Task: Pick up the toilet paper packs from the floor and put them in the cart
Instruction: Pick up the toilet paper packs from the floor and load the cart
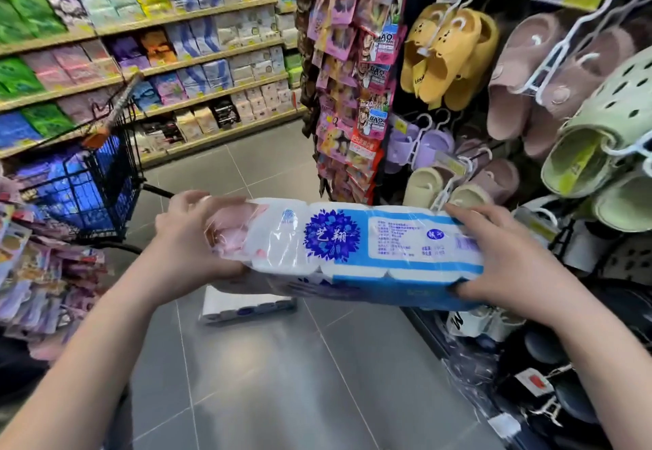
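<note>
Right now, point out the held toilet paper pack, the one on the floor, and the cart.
held toilet paper pack [331,238], head view, on its purple flower logo.
floor pack [243,308], head view, on its white wrapped side.
cart [88,185], head view, on its black wire basket wall.

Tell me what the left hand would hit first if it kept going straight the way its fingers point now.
The left hand grips the held toilet paper pack at its end, with its fingers aimed up and away. Going straight on, it looks free over bare floor; the cart sits off to the left, though depth is unclear.
</note>
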`<move>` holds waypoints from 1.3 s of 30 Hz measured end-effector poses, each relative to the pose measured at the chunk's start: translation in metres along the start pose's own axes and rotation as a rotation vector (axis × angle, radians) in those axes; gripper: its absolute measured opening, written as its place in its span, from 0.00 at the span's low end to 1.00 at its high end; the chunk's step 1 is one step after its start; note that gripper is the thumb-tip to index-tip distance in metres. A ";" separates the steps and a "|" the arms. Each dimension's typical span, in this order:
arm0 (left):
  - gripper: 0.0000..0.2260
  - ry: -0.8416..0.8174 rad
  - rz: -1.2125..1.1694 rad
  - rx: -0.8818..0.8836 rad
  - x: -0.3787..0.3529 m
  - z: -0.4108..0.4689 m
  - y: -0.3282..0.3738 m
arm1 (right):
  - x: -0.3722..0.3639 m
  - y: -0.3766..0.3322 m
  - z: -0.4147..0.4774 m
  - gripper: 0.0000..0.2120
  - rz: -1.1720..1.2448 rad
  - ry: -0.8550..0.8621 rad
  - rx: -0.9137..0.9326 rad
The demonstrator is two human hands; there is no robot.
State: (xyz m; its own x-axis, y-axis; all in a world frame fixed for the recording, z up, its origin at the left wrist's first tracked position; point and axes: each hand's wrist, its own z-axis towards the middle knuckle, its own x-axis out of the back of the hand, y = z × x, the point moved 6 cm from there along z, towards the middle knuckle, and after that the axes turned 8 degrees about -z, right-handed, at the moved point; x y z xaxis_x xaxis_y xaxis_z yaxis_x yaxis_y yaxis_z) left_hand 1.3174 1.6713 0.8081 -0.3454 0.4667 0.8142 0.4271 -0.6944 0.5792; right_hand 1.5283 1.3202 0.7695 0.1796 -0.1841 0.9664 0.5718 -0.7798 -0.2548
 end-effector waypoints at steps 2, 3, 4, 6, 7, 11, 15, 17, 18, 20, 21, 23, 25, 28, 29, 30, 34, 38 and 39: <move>0.41 0.003 -0.002 -0.012 -0.001 0.002 0.005 | 0.005 0.002 -0.001 0.57 -0.001 0.018 -0.001; 0.41 0.004 0.002 -0.021 -0.002 0.004 0.007 | 0.008 0.002 -0.002 0.57 0.000 0.026 -0.005; 0.41 0.002 0.001 -0.025 -0.003 0.006 0.008 | 0.009 0.002 -0.004 0.57 -0.003 0.032 -0.012; 0.41 -0.006 -0.014 -0.041 -0.007 0.011 0.009 | 0.011 0.002 -0.009 0.56 -0.019 0.039 -0.032; 0.41 -0.013 -0.028 -0.054 -0.009 0.013 0.009 | 0.013 0.002 -0.013 0.56 -0.022 0.046 -0.046; 0.40 -0.053 -0.076 -0.114 -0.013 0.026 0.007 | 0.015 -0.004 -0.032 0.57 -0.043 0.054 -0.121; 0.41 -0.132 -0.075 -0.203 -0.018 0.042 0.009 | 0.008 -0.017 -0.064 0.56 -0.060 0.094 -0.266; 0.41 -0.176 -0.075 -0.240 -0.025 0.048 0.010 | 0.000 -0.024 -0.082 0.56 -0.053 0.101 -0.342; 0.41 -0.205 -0.076 -0.255 -0.030 0.051 0.010 | -0.004 -0.027 -0.092 0.56 -0.048 0.097 -0.381; 0.41 -0.257 -0.077 -0.298 -0.041 0.054 0.013 | -0.011 -0.032 -0.114 0.56 -0.034 0.102 -0.462; 0.41 -0.280 -0.081 -0.326 -0.048 0.055 0.015 | -0.015 -0.033 -0.127 0.56 -0.031 0.108 -0.503; 0.41 -0.324 -0.100 -0.378 -0.060 0.054 0.021 | -0.018 -0.038 -0.156 0.56 -0.031 0.124 -0.579; 0.41 -0.379 -0.114 -0.441 -0.074 0.046 0.034 | -0.020 -0.042 -0.188 0.56 -0.038 0.131 -0.660; 0.42 -0.450 -0.114 -0.535 -0.095 0.026 0.059 | -0.021 -0.045 -0.241 0.55 -0.058 0.136 -0.766; 0.42 -0.480 -0.122 -0.562 -0.103 0.017 0.068 | -0.021 -0.046 -0.260 0.55 -0.064 0.136 -0.801; 0.42 -0.514 -0.133 -0.587 -0.111 0.008 0.077 | -0.021 -0.046 -0.279 0.55 -0.061 0.133 -0.842; 0.39 -0.627 -0.135 -0.687 -0.140 -0.039 0.116 | -0.024 -0.044 -0.358 0.55 -0.039 0.124 -0.974; 0.41 -0.680 -0.118 -0.793 -0.162 -0.107 0.159 | -0.027 -0.046 -0.447 0.55 -0.004 0.150 -1.089; 0.41 -0.697 -0.121 -0.822 -0.167 -0.126 0.170 | -0.028 -0.046 -0.471 0.55 -0.002 0.156 -1.115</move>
State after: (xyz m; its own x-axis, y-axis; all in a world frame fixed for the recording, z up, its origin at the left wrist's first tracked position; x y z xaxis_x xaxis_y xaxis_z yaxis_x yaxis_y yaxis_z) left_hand 1.3421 1.4064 0.7651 0.3142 0.5851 0.7476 -0.3580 -0.6564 0.6641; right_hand 1.1199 1.0795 0.7709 0.0329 -0.1945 0.9804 -0.4774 -0.8648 -0.1555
